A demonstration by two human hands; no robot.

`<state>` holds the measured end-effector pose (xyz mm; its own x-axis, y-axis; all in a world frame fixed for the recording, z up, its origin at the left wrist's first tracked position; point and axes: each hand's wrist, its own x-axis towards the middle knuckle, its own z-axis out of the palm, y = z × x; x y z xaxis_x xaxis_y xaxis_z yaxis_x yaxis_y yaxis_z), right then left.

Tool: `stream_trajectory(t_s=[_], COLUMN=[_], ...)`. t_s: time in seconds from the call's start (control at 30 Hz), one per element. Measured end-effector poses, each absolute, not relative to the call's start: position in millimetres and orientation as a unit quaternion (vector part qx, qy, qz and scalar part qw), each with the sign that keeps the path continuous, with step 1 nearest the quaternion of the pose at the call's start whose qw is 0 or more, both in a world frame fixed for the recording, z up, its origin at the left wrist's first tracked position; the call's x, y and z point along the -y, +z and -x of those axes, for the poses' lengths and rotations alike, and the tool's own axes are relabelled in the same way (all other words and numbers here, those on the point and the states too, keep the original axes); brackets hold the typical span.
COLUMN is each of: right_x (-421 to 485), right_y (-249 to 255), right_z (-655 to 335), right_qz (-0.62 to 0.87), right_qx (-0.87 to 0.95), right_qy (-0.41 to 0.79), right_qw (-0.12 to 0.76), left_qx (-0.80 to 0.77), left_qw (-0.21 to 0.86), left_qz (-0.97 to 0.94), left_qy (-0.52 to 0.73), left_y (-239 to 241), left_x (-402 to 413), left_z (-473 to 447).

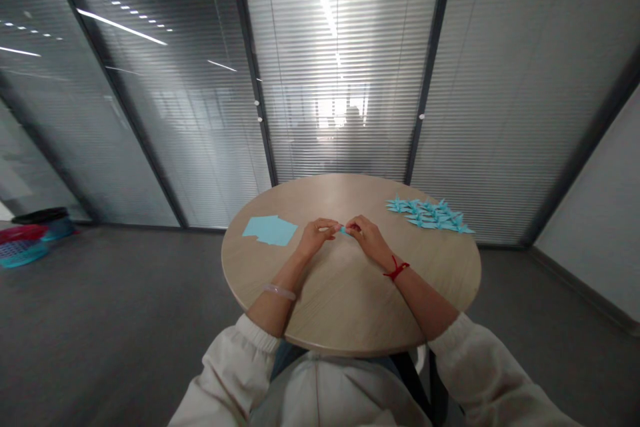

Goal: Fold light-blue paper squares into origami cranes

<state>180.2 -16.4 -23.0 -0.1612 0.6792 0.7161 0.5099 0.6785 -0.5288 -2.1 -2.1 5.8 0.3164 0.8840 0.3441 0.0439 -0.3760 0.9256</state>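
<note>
Over the middle of the round table (345, 307), a small folded piece of blue paper (343, 230) shows between my fingertips. My left hand (319, 235) pinches its left side, and my right hand (367, 233) pinches its right side. Most of the piece is hidden behind the fingers, so its shape is unclear. Left of my left hand lie flat sheets of blue paper (270, 230), overlapping unevenly. Beyond my right hand, several folded blue paper cranes (429, 213) lie packed together in rows.
Glass panels with blinds (345, 80) stand just behind the table's far edge. On the floor at far left are a blue basket with a red rim (23, 250) and a dark-rimmed blue bin (57, 227). A white wall (595, 213) rises at right.
</note>
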Motion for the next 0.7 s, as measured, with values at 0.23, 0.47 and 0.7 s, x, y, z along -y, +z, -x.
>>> stream_trajectory(t_s=[0.23,0.47,0.7], right_x=[19.0,16.2,14.6], right_y=[-19.8,-21.9,-20.1], right_z=[-182.5,-184.0,-182.0], right_qz=[0.390,0.389,0.405], right_qx=[0.765,0.786,0.785], right_qy=[0.110,0.072,0.053], right_qw=[0.501,0.474,0.466], left_qx=[-0.318,-0.321,-0.333], left_qw=[0.492,0.489,0.407], left_qz=[-0.657,-0.663,-0.691], left_qy=[0.475,0.467,0.495], left_y=[4.2,0.6,-2.6], left_x=[1.1,-1.5,-6.4], left_z=[6.0,5.1,2.5])
